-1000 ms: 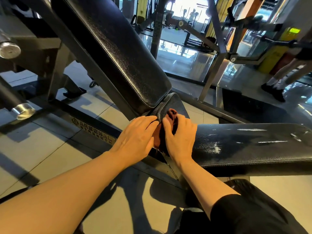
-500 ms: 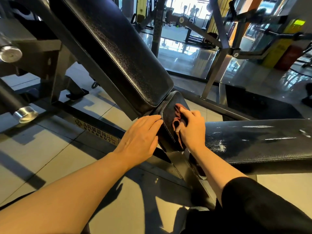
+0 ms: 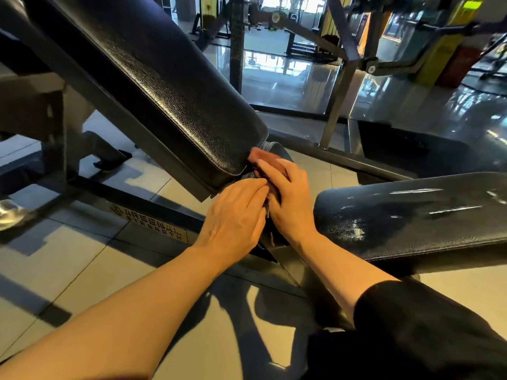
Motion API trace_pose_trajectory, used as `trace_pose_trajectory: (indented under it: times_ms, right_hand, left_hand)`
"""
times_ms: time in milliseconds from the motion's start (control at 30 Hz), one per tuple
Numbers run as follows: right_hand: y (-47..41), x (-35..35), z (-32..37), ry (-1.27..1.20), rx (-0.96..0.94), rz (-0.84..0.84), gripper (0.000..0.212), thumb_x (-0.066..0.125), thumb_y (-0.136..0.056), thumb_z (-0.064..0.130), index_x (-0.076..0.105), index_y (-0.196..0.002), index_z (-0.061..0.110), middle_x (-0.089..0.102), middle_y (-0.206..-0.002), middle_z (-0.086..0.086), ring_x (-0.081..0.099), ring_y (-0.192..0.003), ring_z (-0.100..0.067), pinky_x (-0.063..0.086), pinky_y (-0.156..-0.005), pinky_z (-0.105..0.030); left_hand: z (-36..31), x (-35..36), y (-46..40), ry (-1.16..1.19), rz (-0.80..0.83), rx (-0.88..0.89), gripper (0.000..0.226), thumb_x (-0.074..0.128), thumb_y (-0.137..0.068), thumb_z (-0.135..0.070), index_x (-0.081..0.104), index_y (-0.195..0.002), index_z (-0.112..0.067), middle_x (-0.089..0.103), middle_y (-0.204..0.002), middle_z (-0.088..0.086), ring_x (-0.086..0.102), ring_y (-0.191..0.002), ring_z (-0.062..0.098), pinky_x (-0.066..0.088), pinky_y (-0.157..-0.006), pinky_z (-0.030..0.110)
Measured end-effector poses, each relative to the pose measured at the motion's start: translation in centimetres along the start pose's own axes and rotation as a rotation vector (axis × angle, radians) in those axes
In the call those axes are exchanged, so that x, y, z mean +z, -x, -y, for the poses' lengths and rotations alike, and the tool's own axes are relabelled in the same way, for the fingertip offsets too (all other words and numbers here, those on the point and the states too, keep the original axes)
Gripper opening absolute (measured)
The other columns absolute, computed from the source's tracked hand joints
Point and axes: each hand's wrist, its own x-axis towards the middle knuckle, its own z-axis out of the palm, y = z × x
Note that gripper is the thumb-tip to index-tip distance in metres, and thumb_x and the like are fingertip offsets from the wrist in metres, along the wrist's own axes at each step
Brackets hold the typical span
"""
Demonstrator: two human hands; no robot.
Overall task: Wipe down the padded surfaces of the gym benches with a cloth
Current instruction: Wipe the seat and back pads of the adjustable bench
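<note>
The back pad [image 3: 164, 86] is the biggest thing in view: a long black cushion tilted steeply, its long axis running from upper left down to its lower end at the middle of the frame. To the right lies the seat pad [image 3: 411, 215], nearly level, its long axis running off to the right edge, with wet-looking streaks shining on top. Between the two sits a narrow gap over the frame [image 3: 153, 215], and a small dark pad section [image 3: 274, 149] shows just behind the hands there.

The left hand [image 3: 233, 218] lies flat with fingers straight, pressing at the near side of the gap, just under the back pad's lower end. The right hand [image 3: 290, 204] sits touching it on the right, fingers extended and pressing the cloth [image 3: 260, 156] down; whether the thumb pinches the fabric is hidden.

The cloth is reddish-brown, mostly covered by the right hand. Its free end pokes out beyond the fingertips, up and to the left, touching the lower end of the back pad.

In my judgement the gap is the part being wiped. The back pad rises away up-left from both hands, so a stroke along it would follow that slope. The right hand carries the cloth; the left is nearer the back pad's edge and could steady it.
</note>
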Motion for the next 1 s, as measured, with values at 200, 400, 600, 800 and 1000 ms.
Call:
trace_pose_trajectory:
  times_ms: [200,400,600,800,1000]
  right_hand:
    - [-1.7,-0.3,-3.9,0.112,0.472,-0.080,0.037,0.053,-0.094,0.018,0.059,-0.130,0.020,0.059,-0.120,-0.012,0.052,-0.113,-0.029,0.038,-0.088,-0.025]
    - [-2.3,0.4,-2.9,-0.021,0.223,0.003,0.042,0.053,-0.096,0.015,0.053,-0.137,0.024,0.046,-0.139,-0.008,0.039,-0.127,-0.028,0.033,-0.105,-0.032]
    - [-3.8,0.4,-3.7,0.002,0.407,-0.038,0.042,0.050,-0.096,0.008,0.054,-0.136,0.021,0.043,-0.142,-0.012,0.036,-0.131,-0.029,0.027,-0.103,-0.027]
    - [-3.5,-0.5,-6.1,-0.097,0.553,0.066,0.042,0.043,-0.100,0.013,0.050,-0.139,0.027,0.042,-0.141,-0.011,0.044,-0.125,-0.031,0.034,-0.100,-0.030]
    - [-3.2,-0.9,-3.2,-0.119,0.568,0.065,0.052,0.048,-0.092,0.001,0.050,-0.138,0.023,0.040,-0.143,-0.009,0.043,-0.127,-0.027,0.034,-0.103,-0.027]
  left_hand:
    - [-0.3,1.2,-0.4,-0.022,0.010,0.006,0.037,0.057,-0.089,-0.015,0.060,-0.121,0.003,0.060,-0.123,0.017,0.055,-0.114,0.028,0.039,-0.103,0.038]
    - [0.1,1.6,-1.2,-0.015,-0.046,-0.020,0.034,0.057,-0.089,-0.012,0.061,-0.118,0.004,0.060,-0.122,0.017,0.054,-0.114,0.027,0.040,-0.101,0.037]
    - [0.0,2.1,-1.4,-0.039,-0.044,-0.013,0.034,0.058,-0.088,-0.014,0.063,-0.117,0.003,0.061,-0.122,0.016,0.053,-0.113,0.025,0.039,-0.099,0.037]
    - [-0.3,2.1,-1.3,-0.058,-0.032,-0.014,0.034,0.058,-0.087,-0.014,0.062,-0.117,0.002,0.060,-0.122,0.016,0.053,-0.113,0.026,0.039,-0.099,0.038]
    - [-0.3,0.9,-0.2,-0.044,0.019,-0.024,0.039,0.051,-0.091,-0.018,0.059,-0.123,0.004,0.057,-0.128,0.018,0.050,-0.120,0.027,0.036,-0.106,0.034]
